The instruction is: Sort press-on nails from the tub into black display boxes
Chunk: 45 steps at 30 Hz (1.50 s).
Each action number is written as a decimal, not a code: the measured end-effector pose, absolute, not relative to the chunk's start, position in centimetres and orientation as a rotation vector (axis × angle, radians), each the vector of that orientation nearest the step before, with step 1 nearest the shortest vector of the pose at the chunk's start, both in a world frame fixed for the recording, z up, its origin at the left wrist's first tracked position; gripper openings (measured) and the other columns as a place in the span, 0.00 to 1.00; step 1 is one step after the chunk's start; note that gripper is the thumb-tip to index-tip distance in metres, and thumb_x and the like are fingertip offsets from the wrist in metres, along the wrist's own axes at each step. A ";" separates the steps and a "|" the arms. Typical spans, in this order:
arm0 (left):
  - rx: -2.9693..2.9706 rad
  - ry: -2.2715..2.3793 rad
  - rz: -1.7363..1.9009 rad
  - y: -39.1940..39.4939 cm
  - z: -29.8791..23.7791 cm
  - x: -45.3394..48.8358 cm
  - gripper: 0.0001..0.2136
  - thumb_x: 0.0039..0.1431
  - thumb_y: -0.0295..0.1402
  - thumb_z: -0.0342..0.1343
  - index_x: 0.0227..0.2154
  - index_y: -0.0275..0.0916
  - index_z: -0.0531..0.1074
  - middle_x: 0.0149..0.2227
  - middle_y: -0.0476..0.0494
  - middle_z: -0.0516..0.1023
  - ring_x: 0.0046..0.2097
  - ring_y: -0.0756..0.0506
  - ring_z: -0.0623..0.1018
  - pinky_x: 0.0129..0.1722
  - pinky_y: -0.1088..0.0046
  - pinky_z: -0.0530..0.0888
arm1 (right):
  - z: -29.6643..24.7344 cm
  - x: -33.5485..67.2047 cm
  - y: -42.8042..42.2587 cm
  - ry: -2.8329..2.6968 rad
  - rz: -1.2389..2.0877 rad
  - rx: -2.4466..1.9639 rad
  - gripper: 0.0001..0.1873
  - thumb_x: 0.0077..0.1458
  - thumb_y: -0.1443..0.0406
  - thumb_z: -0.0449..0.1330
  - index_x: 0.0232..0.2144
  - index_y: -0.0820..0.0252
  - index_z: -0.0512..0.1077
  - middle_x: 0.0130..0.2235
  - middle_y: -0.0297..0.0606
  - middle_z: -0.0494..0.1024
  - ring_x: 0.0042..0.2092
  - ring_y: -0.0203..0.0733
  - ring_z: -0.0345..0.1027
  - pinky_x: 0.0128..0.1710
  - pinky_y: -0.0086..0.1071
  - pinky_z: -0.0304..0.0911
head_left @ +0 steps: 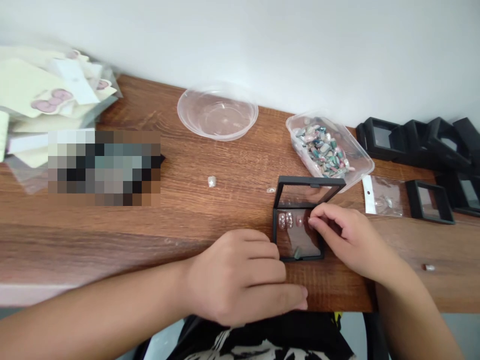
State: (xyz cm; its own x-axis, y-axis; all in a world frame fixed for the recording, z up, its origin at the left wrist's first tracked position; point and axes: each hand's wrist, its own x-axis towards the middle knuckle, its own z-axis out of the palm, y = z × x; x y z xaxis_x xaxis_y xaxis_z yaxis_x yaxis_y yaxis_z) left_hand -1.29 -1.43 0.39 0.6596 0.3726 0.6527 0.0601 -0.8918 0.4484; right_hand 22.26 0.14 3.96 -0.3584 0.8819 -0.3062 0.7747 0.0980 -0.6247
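A small black frame box (pixel 278 235) lies open on the wooden table (pixel 168 220), its clear lid (pixel 305 192) tilted up at the back. Three small press-on nails (pixel 289 220) sit in a row inside it. My right hand (pixel 347 237) reaches in from the right, thumb and fingers pinched at the row's right end; what they hold is hidden. My left hand (pixel 245 275) rests on the table edge beside the box's left side, fingers curled loosely and pointing right, touching the box's corner.
A clear tub (pixel 360 155) of several coloured nails stands behind the box, an empty clear bowl (pixel 217 112) further left. More black frame boxes (pixel 427 200) and a small plastic bag (pixel 382 195) lie right. Loose nails (pixel 212 181) lie about; paper packets (pixel 56 95) are piled far left.
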 end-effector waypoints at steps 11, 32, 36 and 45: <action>2.515 0.193 0.905 -1.0 1.0 -0.7 0.04 0.63 0.30 0.61 0.33 0.39 0.78 0.19 0.54 0.71 0.21 0.50 0.69 0.18 0.68 0.64 | 2.8 22.6 1.0 -1.884 1.342 -1.684 0.16 0.64 0.56 0.56 0.31 0.59 0.75 0.28 0.35 0.76 0.30 0.36 0.65 0.31 0.31 0.61; 2.267 0.680 1.004 -0.9 0.6 -0.7 0.01 0.64 0.29 0.60 0.36 0.39 0.75 0.25 0.53 0.76 0.25 0.52 0.73 0.25 0.73 0.66 | 2.8 22.9 0.5 -2.026 1.062 -1.715 0.09 0.63 0.62 0.56 0.42 0.57 0.73 0.22 0.25 0.64 0.23 0.32 0.58 0.24 0.28 0.54; 2.285 0.680 0.970 -0.8 0.6 -0.8 0.03 0.66 0.30 0.58 0.36 0.39 0.75 0.25 0.52 0.77 0.25 0.52 0.74 0.26 0.74 0.67 | 3.0 23.4 0.3 -2.059 1.137 -1.677 0.10 0.62 0.64 0.56 0.44 0.55 0.73 0.24 0.26 0.65 0.24 0.33 0.59 0.24 0.27 0.54; 2.244 0.655 0.913 -0.8 0.7 -0.6 0.02 0.66 0.30 0.58 0.37 0.39 0.75 0.26 0.51 0.79 0.26 0.52 0.76 0.27 0.75 0.69 | 3.0 23.0 0.6 -2.085 1.062 -1.645 0.14 0.57 0.67 0.61 0.46 0.53 0.78 0.23 0.26 0.64 0.24 0.32 0.55 0.25 0.27 0.53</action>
